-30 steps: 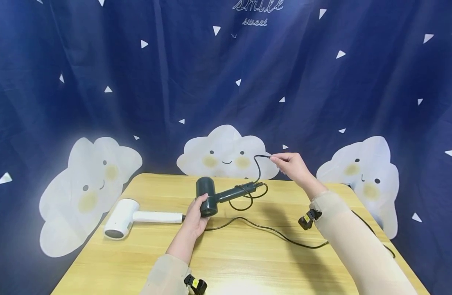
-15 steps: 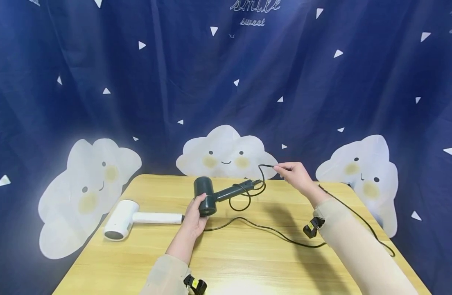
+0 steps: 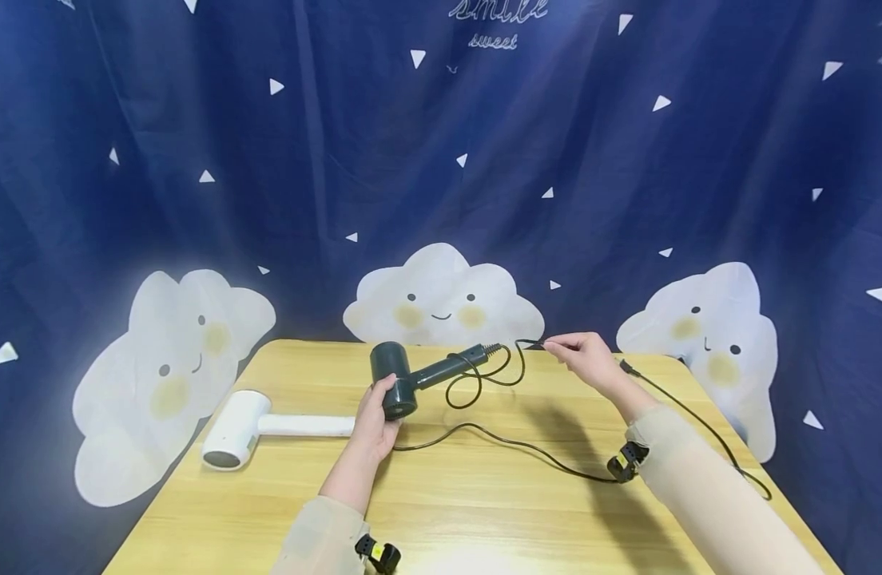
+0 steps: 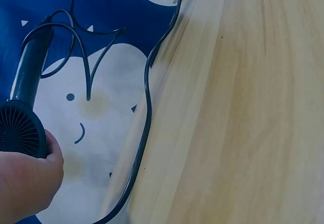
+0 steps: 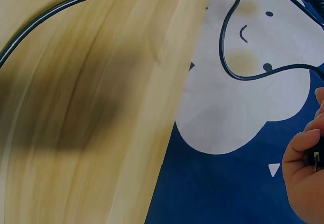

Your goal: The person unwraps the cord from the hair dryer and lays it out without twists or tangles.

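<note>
My left hand (image 3: 376, 423) grips the barrel of a dark green hair dryer (image 3: 448, 370) above the table, its handle pointing up to the right. The round vent grille (image 4: 19, 129) shows in the left wrist view. A loose loop of the dryer's black cord (image 3: 450, 393) hangs by the handle end. My right hand (image 3: 585, 359) pinches this cord at the far side of the table. In the right wrist view, a black plug with a metal prong (image 5: 316, 158) sits within the curled fingers of my right hand.
A white hair dryer (image 3: 236, 431) lies on the left of the wooden table (image 3: 441, 511). Its black cord (image 3: 513, 442) runs right across the tabletop, passing under my right arm to a plug (image 3: 625, 366) near the back right. A blue curtain with clouds (image 3: 441, 160) hangs behind.
My right hand has come down and slightly right with the cord, which now sags lower. My left hand and the dark dryer have shifted slightly left, with the handle end raised.
</note>
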Demonstrator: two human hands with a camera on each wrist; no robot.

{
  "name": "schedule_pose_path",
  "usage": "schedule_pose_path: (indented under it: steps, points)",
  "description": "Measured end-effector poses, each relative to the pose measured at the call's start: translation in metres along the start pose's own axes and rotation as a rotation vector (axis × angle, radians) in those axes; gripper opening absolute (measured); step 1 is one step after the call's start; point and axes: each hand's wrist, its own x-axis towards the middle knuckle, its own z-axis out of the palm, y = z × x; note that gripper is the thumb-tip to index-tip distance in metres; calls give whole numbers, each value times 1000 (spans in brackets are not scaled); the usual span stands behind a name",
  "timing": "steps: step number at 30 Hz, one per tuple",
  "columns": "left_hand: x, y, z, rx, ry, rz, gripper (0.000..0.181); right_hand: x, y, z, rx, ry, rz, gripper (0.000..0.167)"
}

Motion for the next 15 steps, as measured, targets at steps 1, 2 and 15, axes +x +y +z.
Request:
schedule_pose_path:
  steps: [1, 2, 15]
  points:
    - [0, 1, 0, -3, 1, 1, 62, -2, 0, -1, -9, -1, -7, 35]
    - [1, 2, 0, -4, 3, 2, 62, -3, 0, -2, -10, -4, -10, 35]
    - [1, 4, -2, -8, 9, 3, 62, -25, -6, -12, -50, -61, -75, 26]
